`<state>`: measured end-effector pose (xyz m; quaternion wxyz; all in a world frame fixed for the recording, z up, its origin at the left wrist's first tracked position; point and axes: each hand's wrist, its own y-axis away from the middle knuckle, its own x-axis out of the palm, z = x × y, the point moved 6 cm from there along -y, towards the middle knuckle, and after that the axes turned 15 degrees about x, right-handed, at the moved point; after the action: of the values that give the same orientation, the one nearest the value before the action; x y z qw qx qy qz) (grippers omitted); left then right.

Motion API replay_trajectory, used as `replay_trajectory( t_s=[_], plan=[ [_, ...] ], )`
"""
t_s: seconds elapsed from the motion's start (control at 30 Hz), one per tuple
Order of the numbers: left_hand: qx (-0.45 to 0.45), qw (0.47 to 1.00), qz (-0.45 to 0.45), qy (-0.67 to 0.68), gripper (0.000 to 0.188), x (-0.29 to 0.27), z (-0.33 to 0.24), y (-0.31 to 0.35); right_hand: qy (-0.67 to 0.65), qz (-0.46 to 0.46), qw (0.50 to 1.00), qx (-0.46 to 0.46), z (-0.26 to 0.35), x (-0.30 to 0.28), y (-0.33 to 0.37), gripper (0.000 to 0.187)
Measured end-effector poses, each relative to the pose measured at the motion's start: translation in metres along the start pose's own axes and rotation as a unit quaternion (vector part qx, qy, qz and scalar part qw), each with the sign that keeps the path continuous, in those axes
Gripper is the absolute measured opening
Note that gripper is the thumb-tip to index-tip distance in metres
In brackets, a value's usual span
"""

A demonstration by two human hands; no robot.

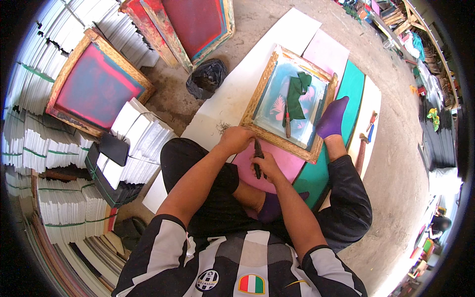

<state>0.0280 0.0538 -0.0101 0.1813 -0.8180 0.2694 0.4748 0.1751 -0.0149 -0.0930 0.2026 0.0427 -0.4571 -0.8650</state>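
A wooden screen-printing frame (289, 144) lies in front of me, its blue-grey mesh marked with pale pink leaf shapes. At its near left corner my left hand (237, 140) is closed on the wood, fingertips partly hidden. Dark pliers (258, 151) are in my right hand (267, 167), fingers wrapped round the handles. The jaws of the pliers point at the frame's near edge, close to my left hand. On the mesh rest a folded dark green cloth (297, 96) and a slim tool with a reddish-brown handle (287, 126).
Beneath the frame are white, pink and green sheets (352, 94). My purple-socked foot (332, 119) is against its right side. A hammer (362, 151) and a blue-handled tool (370, 132) lie further right. To the left are a black bag (207, 79), another screen (99, 84) and stacked white sheets (141, 141).
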Motion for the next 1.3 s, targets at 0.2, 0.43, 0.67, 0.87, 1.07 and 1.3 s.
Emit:
replay_trajectory(
  t_s=[0.2, 0.43, 0.67, 0.87, 1.07, 1.3],
  plan=[
    [-0.138, 0.988, 0.052, -0.05, 0.023, 0.003, 0.024, 0.003, -0.022, -0.004, 0.999, 0.026, 0.012, -0.001, 0.011, 0.035],
    [-0.337, 0.939, 0.055, -0.04, 0.023, -0.02, 0.064, 0.038, -0.026, -0.061, 0.995, 0.068, 0.014, -0.025, -0.002, 0.035],
    [-0.385, 0.921, 0.047, -0.031, 0.022, -0.023, 0.071, 0.047, -0.012, -0.093, 0.993, 0.076, 0.028, -0.026, -0.004, 0.025],
    [-0.355, 0.934, 0.046, -0.011, 0.027, -0.024, 0.059, 0.039, 0.0, -0.127, 0.988, 0.085, 0.026, -0.031, -0.012, 0.022],
    [-0.266, 0.963, 0.016, 0.027, 0.032, -0.009, 0.051, 0.021, 0.125, -0.231, 0.963, 0.065, 0.026, -0.027, -0.011, 0.028],
    [-0.296, 0.953, 0.052, 0.026, 0.029, 0.006, 0.058, 0.012, 0.189, -0.304, 0.932, 0.051, 0.04, -0.021, 0.007, 0.039]
  ],
)
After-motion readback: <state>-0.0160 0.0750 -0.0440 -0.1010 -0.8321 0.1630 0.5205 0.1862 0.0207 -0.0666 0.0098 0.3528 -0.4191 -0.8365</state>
